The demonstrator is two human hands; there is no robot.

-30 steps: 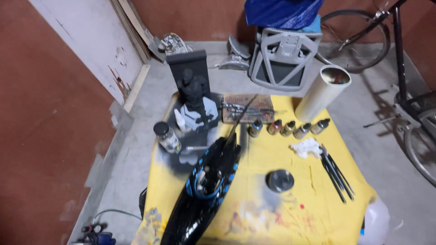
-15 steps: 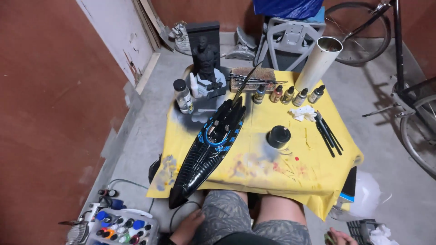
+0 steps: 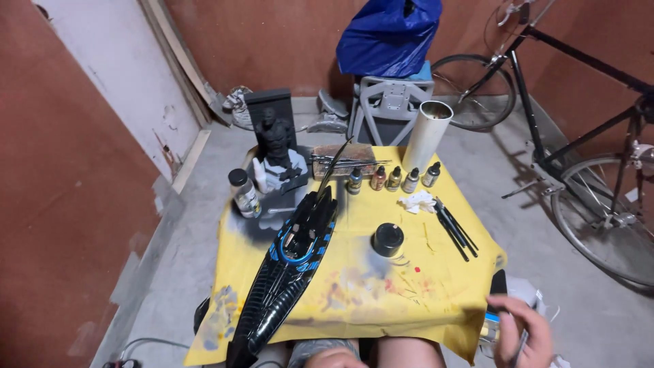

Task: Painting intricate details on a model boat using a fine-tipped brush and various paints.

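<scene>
- Here, right hand [image 3: 523,335] at lower right of frame, below the table [image 3: 436,293] corner, fingers curled together on a thin dark brush [image 3: 519,344]; a dark object pokes up just above the hand, can't tell what it is.
- Left hand not in view; grip state not shown.
- Table covered in a yellow cloth with paint smears, fills centre of frame; person's knees [image 3: 361,353] at bottom centre, under the near edge.
- Long black-and-blue model [image 3: 293,262] lies diagonally across the left half of the table, nose hanging over the near edge at lower left, tail pointing toward upper centre.
- Black round lid [image 3: 387,239] sits centre-right on the cloth, well apart from the right hand.
- Row of five small paint bottles [image 3: 394,178] along the far side, just in front of a white tube [image 3: 426,136] standing upright.
- White crumpled tissue [image 3: 417,202] near the bottles; bundle of black brushes [image 3: 455,229] lies just right of it.
- Dark figure [image 3: 276,140] on a grey base at upper left of the table, with a jar [image 3: 243,192] left of it.
- Grey chair [image 3: 390,109] with a blue bag [image 3: 388,37] behind the table, top centre.
- Bicycle [image 3: 586,157] on the right side of frame, on the concrete floor.
</scene>
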